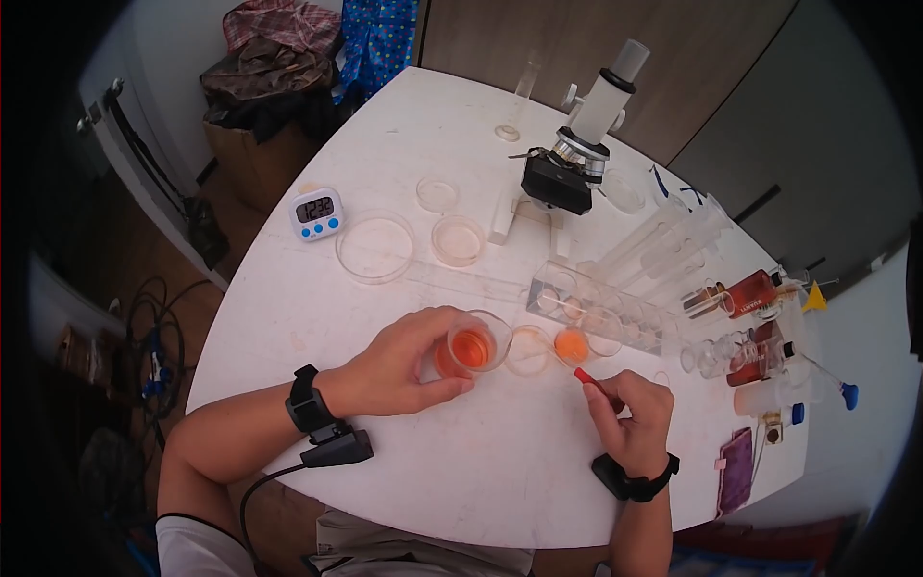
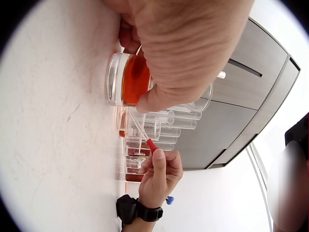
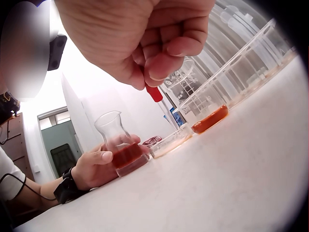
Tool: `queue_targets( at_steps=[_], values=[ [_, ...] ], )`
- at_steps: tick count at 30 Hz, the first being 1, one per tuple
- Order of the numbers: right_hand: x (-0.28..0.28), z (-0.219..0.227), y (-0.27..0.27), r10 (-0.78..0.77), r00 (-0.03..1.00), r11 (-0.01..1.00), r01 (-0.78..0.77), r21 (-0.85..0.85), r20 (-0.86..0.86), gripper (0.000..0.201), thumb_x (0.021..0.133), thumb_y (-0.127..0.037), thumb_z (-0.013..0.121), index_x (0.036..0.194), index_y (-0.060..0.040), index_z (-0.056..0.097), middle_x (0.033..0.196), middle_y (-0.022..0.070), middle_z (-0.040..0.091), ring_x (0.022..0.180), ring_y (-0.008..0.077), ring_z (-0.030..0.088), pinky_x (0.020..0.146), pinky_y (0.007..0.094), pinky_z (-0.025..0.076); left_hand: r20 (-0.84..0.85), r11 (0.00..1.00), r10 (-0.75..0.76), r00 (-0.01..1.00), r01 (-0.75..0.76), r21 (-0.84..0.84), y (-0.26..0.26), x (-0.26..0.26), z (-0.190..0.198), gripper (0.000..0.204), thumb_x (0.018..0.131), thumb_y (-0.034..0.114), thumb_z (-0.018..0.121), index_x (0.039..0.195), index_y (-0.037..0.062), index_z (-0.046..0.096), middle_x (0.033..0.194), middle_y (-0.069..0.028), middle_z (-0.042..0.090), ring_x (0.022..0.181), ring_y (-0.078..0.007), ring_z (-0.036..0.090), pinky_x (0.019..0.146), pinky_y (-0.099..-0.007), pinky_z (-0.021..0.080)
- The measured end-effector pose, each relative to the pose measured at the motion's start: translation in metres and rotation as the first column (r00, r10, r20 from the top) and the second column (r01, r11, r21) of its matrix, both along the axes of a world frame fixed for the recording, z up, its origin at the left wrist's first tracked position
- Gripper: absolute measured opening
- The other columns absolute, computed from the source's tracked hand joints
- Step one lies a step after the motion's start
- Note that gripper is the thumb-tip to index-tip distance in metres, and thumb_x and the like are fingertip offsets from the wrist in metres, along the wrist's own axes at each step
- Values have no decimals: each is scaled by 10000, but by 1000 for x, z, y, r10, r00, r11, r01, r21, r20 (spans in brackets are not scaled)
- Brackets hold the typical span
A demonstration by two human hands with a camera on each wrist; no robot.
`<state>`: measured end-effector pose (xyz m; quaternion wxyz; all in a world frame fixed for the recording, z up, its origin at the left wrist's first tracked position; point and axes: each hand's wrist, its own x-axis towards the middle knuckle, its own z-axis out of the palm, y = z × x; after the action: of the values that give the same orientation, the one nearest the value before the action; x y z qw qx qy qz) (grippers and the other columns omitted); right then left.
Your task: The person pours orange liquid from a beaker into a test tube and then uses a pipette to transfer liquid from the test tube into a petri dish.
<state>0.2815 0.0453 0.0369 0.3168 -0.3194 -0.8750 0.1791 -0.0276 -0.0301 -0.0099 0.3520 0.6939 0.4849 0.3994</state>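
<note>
While your left hand (image 1: 394,365) curls round the glass flask (image 1: 471,346) of orange-red liquid, low at the bench (image 1: 385,481), your right hand (image 1: 630,418) pinches the red bulb of the dropper (image 1: 585,377), and its glass tube slants down towards the shallow dish (image 1: 529,349). That dish sits between the flask and the small beaker (image 1: 571,344), which holds orange liquid too, with the clear rack (image 1: 615,322) just behind. The tip looks close to the dish's rim, though you can't tell from here whether it touches, nor whether there's any liquid in the tube. So, easy now: it's worth bringing the tube nearer upright over whichever vessel you mean to use, clear of both rims, because at this slant a drop could land on the bench. To draw up, squeeze the bulb before the tip goes under, then ease off slowly so no air gets pulled in; to let out, press gently, a drop at a time. Your left grip looks sound; hold the flask level and don't let it nudge the dish. And mind that right wrist: swing low and you might catch the beaker or knock the rack.
</note>
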Motion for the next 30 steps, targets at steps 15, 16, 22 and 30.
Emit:
queue_targets(
  at_steps=[15, 16, 22, 30],
  values=[
    [-3, -1, 5, 1, 1000, 999, 0, -34, 21, 110, 890, 8, 774, 826, 26, 687, 660, 110, 615, 502, 210, 594, 472, 293, 463, -1, 1000, -1, 1000, 1, 2, 0, 1, 0, 566, 877, 130, 818, 1389, 61, 586, 1379, -124, 639, 1287, -280, 600, 1129, -395, 442],
    [-4, -2, 5, 0, 1000, 999, 0, -33, 19, 110, 892, 1, 778, 831, 26, 690, 659, 111, 614, 500, 211, 590, 475, 296, 462, -4, 1000, -1, 1000, 1, -3, 0, 0, 0, 563, 879, 132, 816, 1388, 61, 586, 1379, -124, 639, 1286, -280, 600, 1129, -396, 442],
    [-3, -4, 5, -16, 999, 998, 19, -68, 36, 117, 901, -31, 795, 857, 25, 703, 662, 116, 613, 506, 208, 590, 492, 301, 455, -3, 1000, 0, 1000, 0, -29, 0, 0, 1, 567, 878, 139, 819, 1390, 63, 586, 1385, -124, 638, 1287, -278, 599, 1131, -397, 440],
    [-3, -2, 3, -12, 999, 991, 16, -134, 32, 129, 898, -50, 813, 901, 25, 708, 721, 110, 668, 544, 193, 622, 524, 287, 480, -4, 1000, 2, 1000, -2, -30, 0, 0, 0, 572, 876, 138, 821, 1391, 63, 583, 1381, -127, 637, 1288, -285, 597, 1129, -397, 443]
  ],
)
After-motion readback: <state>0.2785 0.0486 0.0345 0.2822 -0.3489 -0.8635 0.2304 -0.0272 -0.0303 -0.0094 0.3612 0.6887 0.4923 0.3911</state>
